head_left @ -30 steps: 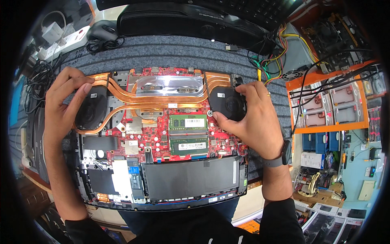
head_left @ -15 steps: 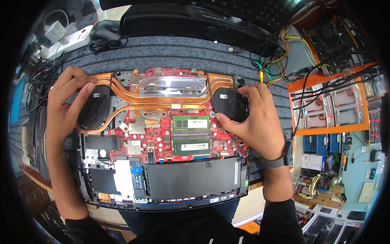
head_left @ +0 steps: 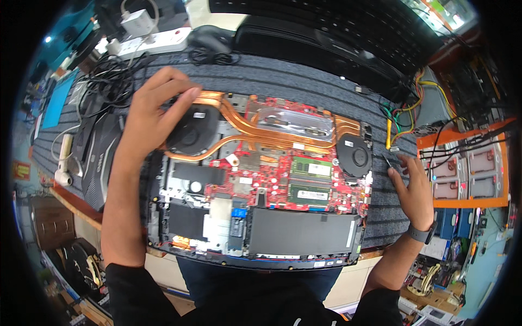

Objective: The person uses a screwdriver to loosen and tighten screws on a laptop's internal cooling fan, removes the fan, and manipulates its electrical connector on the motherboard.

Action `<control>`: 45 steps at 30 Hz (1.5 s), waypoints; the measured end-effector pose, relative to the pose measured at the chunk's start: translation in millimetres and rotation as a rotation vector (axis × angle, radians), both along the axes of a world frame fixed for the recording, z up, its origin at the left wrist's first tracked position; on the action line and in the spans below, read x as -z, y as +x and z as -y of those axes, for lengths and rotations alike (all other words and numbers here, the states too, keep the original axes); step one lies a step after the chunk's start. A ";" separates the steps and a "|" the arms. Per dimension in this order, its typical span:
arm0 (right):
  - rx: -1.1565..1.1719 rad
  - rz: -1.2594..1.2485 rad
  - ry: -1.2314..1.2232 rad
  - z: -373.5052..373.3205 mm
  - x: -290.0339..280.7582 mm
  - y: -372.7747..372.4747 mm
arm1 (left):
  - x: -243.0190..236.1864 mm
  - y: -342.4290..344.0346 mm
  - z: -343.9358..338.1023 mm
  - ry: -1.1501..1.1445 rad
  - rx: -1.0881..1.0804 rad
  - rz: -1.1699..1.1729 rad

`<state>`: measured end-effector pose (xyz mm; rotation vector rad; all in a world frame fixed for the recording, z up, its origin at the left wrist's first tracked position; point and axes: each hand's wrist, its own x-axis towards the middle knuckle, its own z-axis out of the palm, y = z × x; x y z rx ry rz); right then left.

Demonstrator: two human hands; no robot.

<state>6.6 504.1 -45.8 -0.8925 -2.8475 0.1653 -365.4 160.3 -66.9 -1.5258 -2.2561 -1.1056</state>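
While the left grip (head_left: 155, 111) has its thumb and fingertips drawn nearly together, touching the left end of a copper cooler (head_left: 283, 137), the pictures do not make clear whether they pinch it or merely rest there. That cooler lies across an opened laptop (head_left: 261, 264), its pipes running rightward from the left grip to the far corner of the red circuit board (head_left: 272, 177). Just below the left fingertips is a round black fan (head_left: 194, 130), and a second fan (head_left: 356, 156) stands at the cooler's other end, a little left of the right grip. The right grip (head_left: 414, 190) is clear of the laptop, beside its right edge, with thumb and forefinger somewhat parted; a thin dark tool (head_left: 386, 160) shows by the thumb tip, but whether it is held I cannot tell. Beyond that hand is a yellow rod-like thing (head_left: 389, 134), and to its right an orange-framed rack (head_left: 462, 204). Between the two grips, nearer the person, are two green memory modules (head_left: 309, 193) and a broad black battery (head_left: 299, 233). Beneath everything is the desk (head_left: 272, 76), ribbed grey on top; farther out than the left grip it carries a black mouse (head_left: 209, 39) and a white power strip (head_left: 157, 43).
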 end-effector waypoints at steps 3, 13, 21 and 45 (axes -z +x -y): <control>-0.071 0.063 0.056 1.5 13.7 10.9 | 5.2 -1.2 0.1 0.013 -0.038 0.000; -0.005 0.059 -0.067 -9.9 10.9 47.8 | 21.6 -10.7 -1.4 0.110 -0.069 0.071; 0.110 -0.553 -0.252 -8.9 -36.0 67.5 | 25.6 -10.2 -3.8 0.095 -0.052 0.049; -0.216 -0.593 -0.410 49.9 -108.3 -45.2 | 41.0 -16.7 -7.8 0.187 -0.036 0.610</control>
